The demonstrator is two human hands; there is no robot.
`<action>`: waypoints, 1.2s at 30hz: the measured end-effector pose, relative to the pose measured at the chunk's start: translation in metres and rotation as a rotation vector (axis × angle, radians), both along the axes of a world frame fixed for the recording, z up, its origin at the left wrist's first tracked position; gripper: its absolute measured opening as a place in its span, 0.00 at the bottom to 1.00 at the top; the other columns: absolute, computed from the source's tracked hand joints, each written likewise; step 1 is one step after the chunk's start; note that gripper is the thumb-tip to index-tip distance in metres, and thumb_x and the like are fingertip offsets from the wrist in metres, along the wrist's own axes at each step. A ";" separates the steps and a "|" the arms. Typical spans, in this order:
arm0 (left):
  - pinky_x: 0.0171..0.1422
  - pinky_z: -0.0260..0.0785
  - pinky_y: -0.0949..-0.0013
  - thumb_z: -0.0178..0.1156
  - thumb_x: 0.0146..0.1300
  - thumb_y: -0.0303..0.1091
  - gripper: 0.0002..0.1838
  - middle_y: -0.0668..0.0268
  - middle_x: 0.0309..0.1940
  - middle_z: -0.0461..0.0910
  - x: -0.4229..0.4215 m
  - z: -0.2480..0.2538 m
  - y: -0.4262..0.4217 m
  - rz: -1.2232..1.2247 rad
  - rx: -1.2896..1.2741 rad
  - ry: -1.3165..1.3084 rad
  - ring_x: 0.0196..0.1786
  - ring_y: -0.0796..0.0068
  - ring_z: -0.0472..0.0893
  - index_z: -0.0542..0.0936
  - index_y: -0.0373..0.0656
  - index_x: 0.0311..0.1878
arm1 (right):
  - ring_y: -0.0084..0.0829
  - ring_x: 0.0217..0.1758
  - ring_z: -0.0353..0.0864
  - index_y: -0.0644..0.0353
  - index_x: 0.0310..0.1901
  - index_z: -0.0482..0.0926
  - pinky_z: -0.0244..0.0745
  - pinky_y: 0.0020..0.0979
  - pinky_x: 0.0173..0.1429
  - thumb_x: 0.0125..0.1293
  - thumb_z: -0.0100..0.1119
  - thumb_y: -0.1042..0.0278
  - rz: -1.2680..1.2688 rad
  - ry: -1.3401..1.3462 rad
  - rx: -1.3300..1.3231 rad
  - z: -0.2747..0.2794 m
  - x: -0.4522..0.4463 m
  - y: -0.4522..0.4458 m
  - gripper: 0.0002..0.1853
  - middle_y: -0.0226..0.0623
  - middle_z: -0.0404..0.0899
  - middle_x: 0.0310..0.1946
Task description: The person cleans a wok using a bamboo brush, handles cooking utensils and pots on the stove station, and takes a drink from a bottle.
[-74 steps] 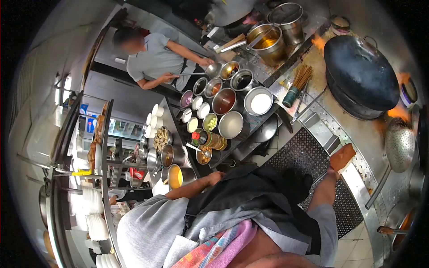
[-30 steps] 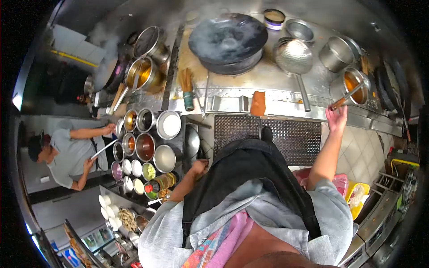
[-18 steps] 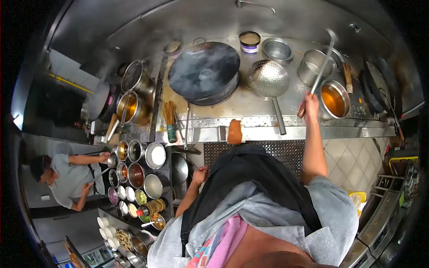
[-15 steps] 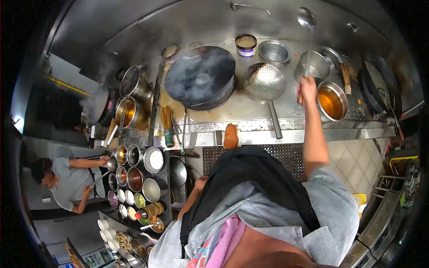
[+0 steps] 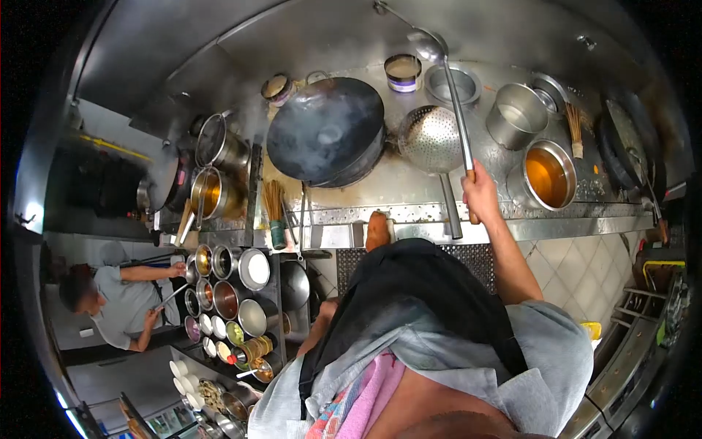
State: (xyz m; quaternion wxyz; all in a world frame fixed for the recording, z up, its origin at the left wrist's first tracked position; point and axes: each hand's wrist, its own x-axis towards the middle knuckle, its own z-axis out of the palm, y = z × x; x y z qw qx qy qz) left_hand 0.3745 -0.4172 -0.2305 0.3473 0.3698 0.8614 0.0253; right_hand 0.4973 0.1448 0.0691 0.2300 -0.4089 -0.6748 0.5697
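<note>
My right hand (image 5: 480, 194) is closed round the wooden grip of a long-handled ladle (image 5: 459, 110). The ladle's bowl is up at the back wall, close to the faucet (image 5: 380, 7). Below the ladle's handle lies a perforated strainer (image 5: 433, 139), its own handle pointing toward me. A black wok (image 5: 329, 135) with smoke or steam rising from it sits on the stove to the left. Low beside my apron, my left hand (image 5: 327, 309) is partly hidden, and its fingers cannot be made out.
Right of the strainer stand a metal pot (image 5: 514, 121) and a pot of orange liquid (image 5: 547, 179). A bamboo brush (image 5: 274, 212) is near the counter's front edge. On the left are several seasoning bowls (image 5: 227, 300) and a co-worker (image 5: 131, 304) holding a utensil.
My right hand has moved left and toward me with the ladle. The ladle's bowl has shifted left, from above the metal pot to near the faucet.
</note>
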 end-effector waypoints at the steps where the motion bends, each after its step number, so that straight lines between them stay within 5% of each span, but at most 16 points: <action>1: 0.45 0.73 0.56 0.54 0.56 0.45 0.17 0.53 0.41 0.82 -0.008 0.004 0.010 -0.038 0.090 -0.027 0.45 0.49 0.80 0.81 0.42 0.40 | 0.23 0.15 0.71 0.60 0.62 0.68 0.68 0.28 0.20 0.61 0.49 0.74 0.050 -0.002 -0.004 0.006 0.000 0.009 0.25 0.33 0.73 0.21; 2: 0.45 0.73 0.56 0.54 0.57 0.44 0.16 0.52 0.40 0.81 -0.012 0.009 0.018 -0.076 0.182 -0.055 0.45 0.48 0.80 0.81 0.42 0.39 | 0.23 0.15 0.71 0.59 0.62 0.69 0.68 0.28 0.20 0.60 0.50 0.74 0.100 -0.005 -0.006 0.009 -0.001 0.020 0.25 0.33 0.73 0.21; 3: 0.34 0.72 0.60 0.52 0.61 0.41 0.14 0.56 0.33 0.82 -0.020 -0.044 0.003 -0.221 0.457 0.137 0.34 0.56 0.81 0.81 0.42 0.40 | 0.20 0.14 0.68 0.57 0.62 0.68 0.64 0.26 0.17 0.62 0.48 0.74 0.110 0.011 0.038 0.006 -0.006 0.033 0.25 0.26 0.67 0.19; 7: 0.29 0.66 0.66 0.52 0.63 0.37 0.14 0.63 0.29 0.79 -0.026 0.030 0.057 0.532 0.268 -0.384 0.28 0.66 0.76 0.80 0.41 0.44 | 0.21 0.14 0.68 0.58 0.65 0.66 0.65 0.27 0.17 0.61 0.48 0.74 0.064 -0.037 0.051 0.024 -0.026 0.055 0.28 0.27 0.68 0.19; 12: 0.22 0.59 0.73 0.50 0.65 0.33 0.15 0.71 0.25 0.76 -0.021 0.103 0.097 0.821 0.217 -0.536 0.20 0.79 0.69 0.79 0.39 0.50 | 0.21 0.14 0.69 0.61 0.67 0.63 0.66 0.28 0.18 0.60 0.48 0.73 0.018 -0.079 0.090 0.034 -0.025 0.067 0.30 0.29 0.69 0.20; 18: 0.30 0.65 0.69 0.51 0.66 0.36 0.13 0.69 0.25 0.76 -0.002 0.036 0.059 1.279 0.272 -0.633 0.26 0.75 0.73 0.81 0.37 0.43 | 0.21 0.15 0.70 0.60 0.66 0.65 0.67 0.28 0.19 0.61 0.49 0.73 0.045 -0.052 0.102 0.026 -0.030 0.078 0.29 0.29 0.71 0.21; 22: 0.38 0.69 0.65 0.51 0.65 0.38 0.13 0.63 0.28 0.79 0.000 -0.002 0.014 0.975 0.189 -0.645 0.33 0.67 0.78 0.80 0.37 0.38 | 0.22 0.16 0.71 0.59 0.65 0.66 0.69 0.28 0.21 0.61 0.49 0.73 0.023 -0.089 0.163 0.001 -0.030 0.075 0.28 0.30 0.72 0.21; 25: 0.44 0.71 0.60 0.51 0.62 0.38 0.13 0.58 0.35 0.80 0.012 -0.020 -0.004 0.523 0.200 -0.317 0.41 0.57 0.79 0.80 0.40 0.39 | 0.40 0.23 0.82 0.55 0.63 0.69 0.77 0.39 0.33 0.59 0.51 0.66 -0.047 -0.265 0.188 -0.033 -0.035 0.083 0.27 0.47 0.82 0.30; 27: 0.48 0.72 0.57 0.50 0.60 0.39 0.13 0.55 0.39 0.82 0.028 -0.025 -0.012 0.225 0.194 -0.105 0.46 0.51 0.80 0.80 0.42 0.39 | 0.46 0.26 0.82 0.57 0.61 0.70 0.77 0.41 0.35 0.59 0.51 0.65 0.005 -0.374 0.302 -0.086 -0.044 0.123 0.26 0.49 0.82 0.32; 30: 0.50 0.72 0.57 0.51 0.58 0.41 0.16 0.58 0.43 0.82 0.049 0.006 -0.009 0.206 0.227 -0.021 0.48 0.52 0.79 0.81 0.44 0.44 | 0.56 0.33 0.82 0.62 0.55 0.72 0.76 0.46 0.39 0.59 0.50 0.64 0.048 -0.581 0.474 -0.124 -0.073 0.172 0.22 0.55 0.82 0.35; 32: 0.52 0.72 0.57 0.52 0.58 0.44 0.20 0.57 0.46 0.82 0.057 -0.026 -0.035 0.171 0.119 -0.091 0.48 0.52 0.79 0.81 0.45 0.47 | 0.60 0.37 0.81 0.65 0.51 0.74 0.75 0.47 0.40 0.59 0.50 0.64 0.047 -0.685 0.533 -0.144 -0.100 0.205 0.20 0.58 0.81 0.38; 35: 0.51 0.72 0.54 0.53 0.57 0.48 0.21 0.55 0.43 0.82 0.084 -0.046 -0.059 0.272 0.381 -0.052 0.47 0.51 0.80 0.81 0.45 0.46 | 0.51 0.31 0.82 0.65 0.40 0.76 0.76 0.45 0.35 0.58 0.51 0.68 0.289 -0.760 0.427 -0.167 -0.145 0.252 0.12 0.52 0.82 0.34; 36: 0.50 0.73 0.55 0.52 0.58 0.47 0.19 0.55 0.42 0.82 0.092 -0.047 -0.064 0.266 0.351 -0.019 0.47 0.51 0.80 0.81 0.45 0.45 | 0.44 0.27 0.80 0.63 0.35 0.75 0.76 0.42 0.32 0.58 0.51 0.71 0.134 -0.484 -0.115 -0.163 -0.159 0.262 0.07 0.47 0.80 0.30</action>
